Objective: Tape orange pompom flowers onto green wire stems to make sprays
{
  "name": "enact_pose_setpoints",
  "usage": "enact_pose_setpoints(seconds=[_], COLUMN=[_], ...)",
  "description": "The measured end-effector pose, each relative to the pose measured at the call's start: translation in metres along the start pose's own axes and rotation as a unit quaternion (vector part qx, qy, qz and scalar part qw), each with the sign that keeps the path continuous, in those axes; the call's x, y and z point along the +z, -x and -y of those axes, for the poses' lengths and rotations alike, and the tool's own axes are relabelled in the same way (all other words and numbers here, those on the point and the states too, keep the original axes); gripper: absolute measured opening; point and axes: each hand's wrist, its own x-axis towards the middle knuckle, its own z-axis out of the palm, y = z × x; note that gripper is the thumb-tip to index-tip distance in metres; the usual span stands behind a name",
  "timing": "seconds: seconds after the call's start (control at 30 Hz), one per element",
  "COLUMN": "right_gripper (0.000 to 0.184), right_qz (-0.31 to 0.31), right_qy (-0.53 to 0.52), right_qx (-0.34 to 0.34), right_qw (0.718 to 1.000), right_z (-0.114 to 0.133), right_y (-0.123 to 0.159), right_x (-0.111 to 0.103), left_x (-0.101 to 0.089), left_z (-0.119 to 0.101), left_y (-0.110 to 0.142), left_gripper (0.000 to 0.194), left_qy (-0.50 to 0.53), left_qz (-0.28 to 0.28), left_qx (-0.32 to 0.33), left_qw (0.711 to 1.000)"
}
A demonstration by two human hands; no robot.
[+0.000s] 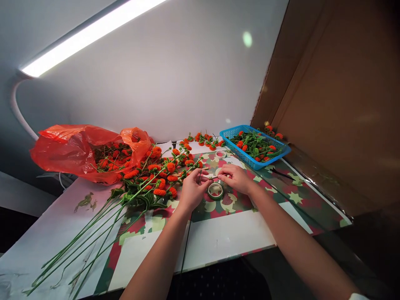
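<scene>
The left hand (194, 187) and the right hand (236, 178) (two in total) are pinched on one thin stem (213, 178), positioned between them above the patterned covering (246, 204). One green tape roll (215, 198) lies just nearer the wearer. One blue basket (256, 166) stands right, one red bag (68, 146) left; orange flowers (171, 167) overlap beyond counting.

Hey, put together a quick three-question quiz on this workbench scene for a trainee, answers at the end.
1. True or false: the blue basket holds orange flowers and greenery.
2. Which lies closest to the left hand and right hand?
A) a mug
B) a roll of tape
C) a spoon
3. Fill in the blank: the orange-red plastic bag sits on the person's ____ side.

Key: 1. True. 2. B. 3. Left.
</scene>
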Motion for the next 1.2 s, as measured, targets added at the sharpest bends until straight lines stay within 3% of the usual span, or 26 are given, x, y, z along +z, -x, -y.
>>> enact_pose_setpoints(seconds=[0.37, 0.47, 0.6, 0.67, 0.73, 0.8, 0.87, 0.9, 1.03, 1.13, 1.2], right_gripper=[0.018, 0.021, 0.021, 0.025, 0.034, 0.034, 0.035, 0.035, 0.031, 0.03, 0.029], right_qz=[-0.028, -0.067, -0.064, -0.093, -0.121, -0.079, 0.004, 0.014, -0.028, -0.062, -0.075], right_qy=[0.011, 0.033, 0.175, 0.177, 0.086, -0.113, -0.308, -0.37, -0.434, -0.456, -0.473], right_qx=[0.002, 0.062, 0.177, 0.174, 0.125, 0.069, 0.057, 0.067, 0.16, 0.21, 0.231], right_qw=[1.0, 0.995, 0.967, 0.964, 0.981, 0.988, 0.95, 0.926, 0.886, 0.863, 0.847], right_z=[-0.003, -0.014, -0.026, -0.023, -0.013, 0.001, 0.013, 0.018, 0.023, 0.021, 0.021], right_y=[-0.002, -0.002, 0.001, 0.001, 0.001, -0.002, -0.005, -0.006, -0.009, -0.008, -0.008], right_x=[0.001, 0.002, 0.003, 0.006, 0.011, 0.02, 0.03, 0.035, 0.045, 0.043, 0.039], left_x=[-0.002, -0.003, -0.003, -0.002, -0.003, -0.003, -0.003, -0.003, 0.002, 0.007, 0.011], left_z=[0.004, 0.004, 0.001, -0.002, -0.005, -0.007, -0.01, -0.011, -0.01, -0.006, -0.002], left_y=[-0.002, -0.002, -0.002, -0.002, -0.003, -0.003, -0.003, -0.002, 0.002, 0.006, 0.008], left_gripper=[0.027, 0.026, 0.027, 0.029, 0.031, 0.033, 0.036, 0.037, 0.033, 0.021, 0.024], left_qy=[-0.011, -0.023, -0.012, 0.014, 0.044, 0.07, 0.096, 0.108, 0.123, 0.118, 0.134], left_qz=[0.01, 0.011, 0.003, -0.002, -0.009, -0.017, -0.032, -0.041, -0.102, -0.178, -0.201], left_qx=[-0.01, -0.013, -0.023, -0.035, -0.042, -0.047, -0.051, -0.054, -0.055, -0.045, -0.052], left_qw=[1.0, 1.0, 1.0, 0.999, 0.998, 0.996, 0.994, 0.992, 0.986, 0.976, 0.969])
